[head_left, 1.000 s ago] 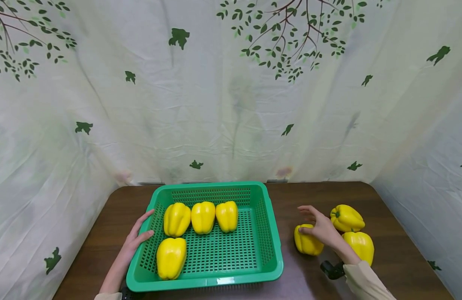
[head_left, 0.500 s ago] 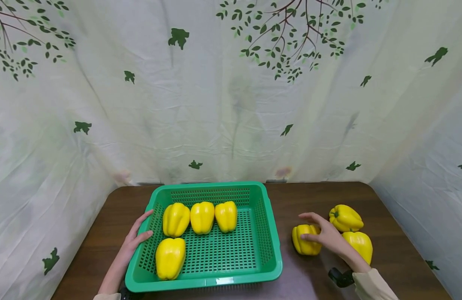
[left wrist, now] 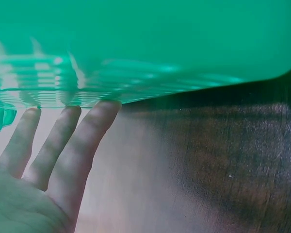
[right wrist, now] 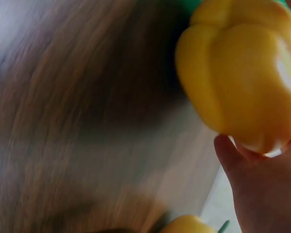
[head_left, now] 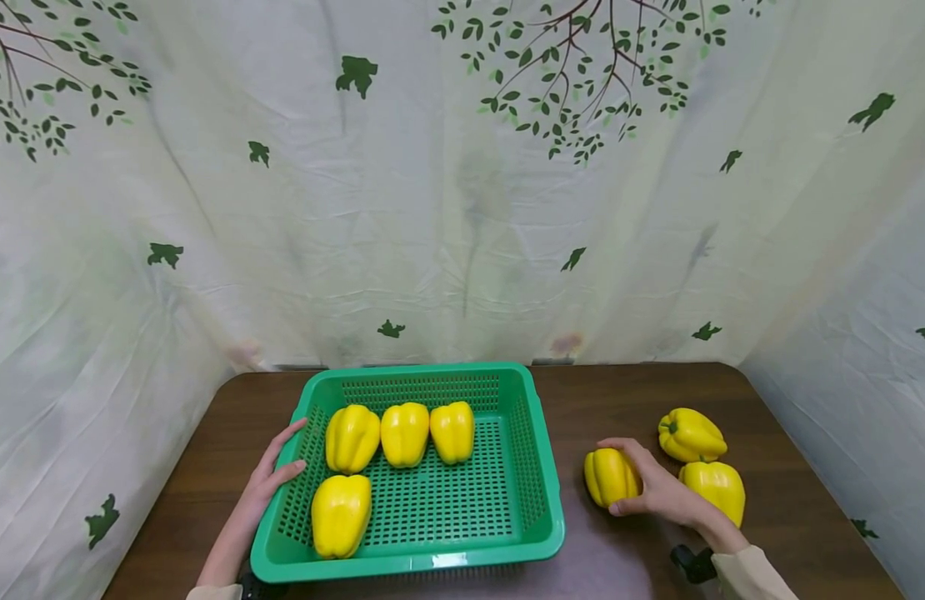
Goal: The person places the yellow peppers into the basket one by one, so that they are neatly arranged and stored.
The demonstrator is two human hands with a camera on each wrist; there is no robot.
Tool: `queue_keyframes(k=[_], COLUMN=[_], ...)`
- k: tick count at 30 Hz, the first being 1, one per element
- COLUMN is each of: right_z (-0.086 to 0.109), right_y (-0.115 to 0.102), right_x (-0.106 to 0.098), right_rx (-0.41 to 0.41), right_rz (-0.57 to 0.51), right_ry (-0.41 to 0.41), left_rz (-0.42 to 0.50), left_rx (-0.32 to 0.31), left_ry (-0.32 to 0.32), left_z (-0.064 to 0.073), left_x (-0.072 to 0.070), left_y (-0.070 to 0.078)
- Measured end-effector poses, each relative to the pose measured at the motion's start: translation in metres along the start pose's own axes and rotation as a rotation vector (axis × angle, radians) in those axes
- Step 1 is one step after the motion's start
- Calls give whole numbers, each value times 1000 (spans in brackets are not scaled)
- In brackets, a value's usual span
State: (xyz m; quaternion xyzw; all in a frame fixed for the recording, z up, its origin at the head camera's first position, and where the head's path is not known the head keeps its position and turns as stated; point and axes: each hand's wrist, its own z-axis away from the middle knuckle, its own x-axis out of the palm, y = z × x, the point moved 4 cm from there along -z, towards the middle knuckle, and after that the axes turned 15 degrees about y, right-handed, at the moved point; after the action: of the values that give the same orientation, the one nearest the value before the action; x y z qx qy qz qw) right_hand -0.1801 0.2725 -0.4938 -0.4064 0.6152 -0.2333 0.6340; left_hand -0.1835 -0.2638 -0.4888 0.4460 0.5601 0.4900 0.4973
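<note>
Right of the basket, my right hand (head_left: 653, 492) holds a yellow bell pepper (head_left: 609, 477) between its thumb and fingers. In the right wrist view this bell pepper (right wrist: 242, 73) fills the upper right, with a fingertip against its lower end. My left hand (head_left: 263, 479) rests at the left side of a green plastic basket (head_left: 541, 467), thumb and index fingertip on its rim. Below that side, the left wrist view has three straight fingers (left wrist: 70, 145) touching the basket's outer wall. Inside the basket lie several bell peppers (head_left: 405, 435), three in a back row and one at front left.
Two more yellow bell peppers, a rear one (head_left: 691, 435) and a nearer one (head_left: 713, 490), lie on the brown wooden table (head_left: 567, 400) right of my right hand. A pale leaf-print curtain (head_left: 462, 208) hangs behind and at both sides.
My right hand has come down around the near bell pepper, its thumb and fingers now against the sides. The pepper has shifted slightly left. My left hand and the basket stay put.
</note>
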Motion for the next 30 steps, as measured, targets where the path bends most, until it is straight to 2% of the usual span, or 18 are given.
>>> queue_keyframes(k=[6, 17, 30], right_z=[-1, -6, -21], right_y=[3, 6, -18], right_x=[2, 0, -5], right_rx=[-89, -21, -111], right_rz=[6, 30, 29], right_ry=[-24, 77, 183], left_rz=[-8, -13, -12], left_rx=[2, -38, -22], left_ry=[6, 0, 2], left_z=[0, 0, 0], left_x=[-1, -1, -1], left_y=[0, -1, -1])
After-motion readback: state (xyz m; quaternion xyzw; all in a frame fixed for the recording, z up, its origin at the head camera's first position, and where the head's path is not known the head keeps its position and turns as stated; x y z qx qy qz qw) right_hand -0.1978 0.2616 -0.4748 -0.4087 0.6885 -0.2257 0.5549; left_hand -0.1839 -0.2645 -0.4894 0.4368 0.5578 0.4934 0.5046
